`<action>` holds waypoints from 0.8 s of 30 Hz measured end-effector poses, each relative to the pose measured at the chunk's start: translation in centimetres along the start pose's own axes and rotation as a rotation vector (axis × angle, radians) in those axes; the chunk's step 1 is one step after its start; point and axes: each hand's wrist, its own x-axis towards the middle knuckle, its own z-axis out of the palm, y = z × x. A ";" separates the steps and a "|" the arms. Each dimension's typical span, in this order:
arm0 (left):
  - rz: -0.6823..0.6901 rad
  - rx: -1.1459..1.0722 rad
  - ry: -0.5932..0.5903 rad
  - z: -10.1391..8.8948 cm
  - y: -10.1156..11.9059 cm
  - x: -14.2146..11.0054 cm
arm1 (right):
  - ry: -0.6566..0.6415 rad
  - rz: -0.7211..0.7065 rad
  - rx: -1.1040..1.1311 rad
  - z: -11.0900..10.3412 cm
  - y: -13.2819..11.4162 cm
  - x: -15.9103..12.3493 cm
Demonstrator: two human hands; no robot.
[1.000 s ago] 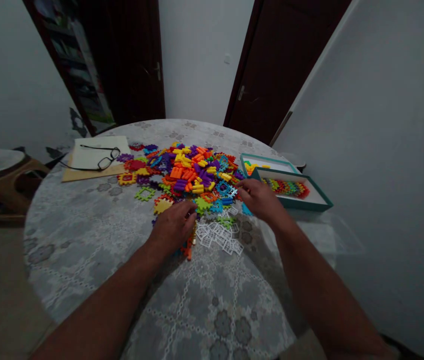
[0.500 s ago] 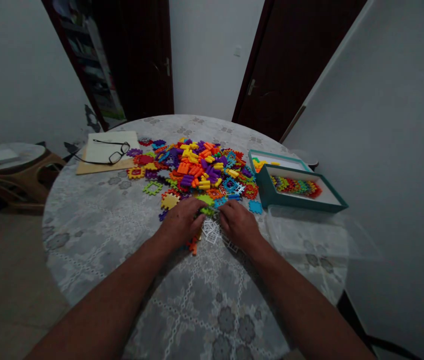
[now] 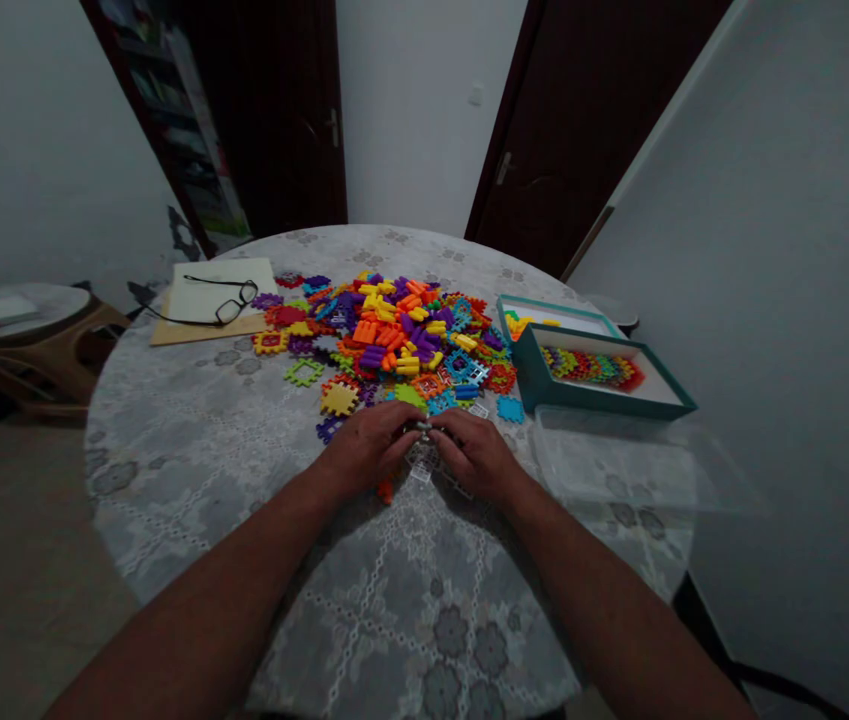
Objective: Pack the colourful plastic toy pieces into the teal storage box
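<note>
My left hand (image 3: 370,442) and my right hand (image 3: 478,450) meet at the near side of a heap of colourful plastic building pieces (image 3: 401,330). Both have their fingertips pinched on a small whitish plastic piece (image 3: 424,427), mostly covered by the fingers. Below them, on the tablecloth, lies a white lattice piece (image 3: 421,472). An orange piece (image 3: 385,490) shows beneath my left hand. Just beyond the fingers are a lime green notched piece (image 3: 410,396) and a yellow notched square (image 3: 339,400).
The round table has a patterned grey cloth (image 3: 439,620). On the right, a teal box (image 3: 600,403) holds a row of colourful pieces, with a clear plastic lid (image 3: 611,465) in front. Eyeglasses (image 3: 229,312) rest on paper (image 3: 203,290) at the left.
My hands have drawn closer together, fingertips now meeting over the whitish piece. The white lattice pieces between them are now mostly covered.
</note>
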 end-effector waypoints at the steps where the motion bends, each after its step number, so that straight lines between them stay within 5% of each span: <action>1: -0.041 0.004 0.015 -0.1 0.2 0.1 | 0.053 0.025 0.008 -0.3 0.2 0.1; 6: -0.319 -0.050 0.195 -1.1 0.5 0.4 | 0.329 0.188 -0.114 -1.6 2.4 0.2; 16: -0.451 -0.095 0.366 -1.6 0.8 0.8 | 0.051 0.228 -0.530 1.8 2.7 0.0; 24: -0.473 -0.265 0.402 -1.1 0.0 0.7 | -0.036 0.185 -0.598 1.1 2.0 0.6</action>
